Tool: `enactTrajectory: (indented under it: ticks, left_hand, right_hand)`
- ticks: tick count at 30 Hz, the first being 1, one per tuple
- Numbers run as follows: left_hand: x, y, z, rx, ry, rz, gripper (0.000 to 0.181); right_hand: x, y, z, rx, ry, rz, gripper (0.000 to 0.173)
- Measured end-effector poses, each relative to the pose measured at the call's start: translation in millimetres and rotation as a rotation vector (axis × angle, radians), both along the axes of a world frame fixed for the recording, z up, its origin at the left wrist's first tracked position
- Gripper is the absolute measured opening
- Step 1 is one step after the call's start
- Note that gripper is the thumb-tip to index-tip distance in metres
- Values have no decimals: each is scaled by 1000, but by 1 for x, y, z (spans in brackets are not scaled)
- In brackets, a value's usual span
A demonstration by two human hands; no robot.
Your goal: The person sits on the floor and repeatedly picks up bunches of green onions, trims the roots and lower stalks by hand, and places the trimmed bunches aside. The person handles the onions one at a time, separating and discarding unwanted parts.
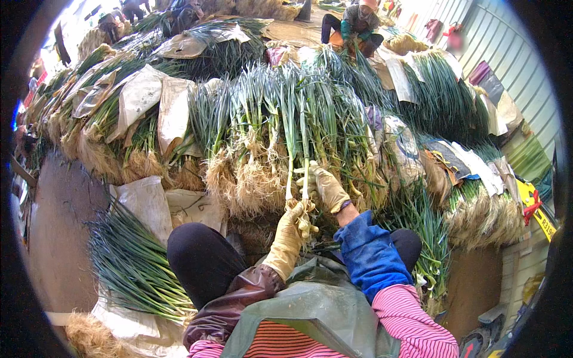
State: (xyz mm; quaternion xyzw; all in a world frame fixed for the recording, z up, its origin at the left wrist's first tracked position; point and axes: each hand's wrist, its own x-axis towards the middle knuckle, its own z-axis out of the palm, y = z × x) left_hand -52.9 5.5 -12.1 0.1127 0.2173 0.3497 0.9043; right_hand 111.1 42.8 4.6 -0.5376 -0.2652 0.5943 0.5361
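Note:
My left hand [288, 230], in a tan glove, grips the root ends of a few green onions [290, 172] over my lap. Their pale stalks point away from me, and a knobbly root clump [306, 223] shows beside the fingers. From the right, my right hand [327, 185], gloved too, has its fingertips around the right-hand stalk [305, 179]. Just beyond both hands lies a pile of green onions [250, 121], with dry, straw-coloured roots [255, 190] facing me and dark leaves pointing away.
Trimmed-looking green onions [134, 255] lie on sacking [143, 201] at left, near loose roots [91, 335]. More leafy stalks [432, 241] stand by my right knee. Sack-covered bundles [134, 100] stretch behind. A person [358, 27] sits at the back; a yellow plate [535, 203] bears writing.

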Motion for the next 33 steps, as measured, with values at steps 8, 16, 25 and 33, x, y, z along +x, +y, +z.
enactTrajectory:
  ticks: [8, 16, 25, 33]
  left_hand:
    - [-2, -3, 3, 46, 101, -170, 32]
    - [-1, 1, -11, -37, 223, -216, 20]
    - [-5, -1, 16, 140, 161, 35, 37]
    - [4, 4, -11, 35, 241, -66, 26]
  right_hand:
    - [8, 36, -13, 19, -226, -78, 26]
    - [0, 44, -45, -47, -771, -84, 33]
    - [118, 24, 22, 356, 81, -942, 35]
    - [62, -4, -10, -245, -1342, -97, 41]
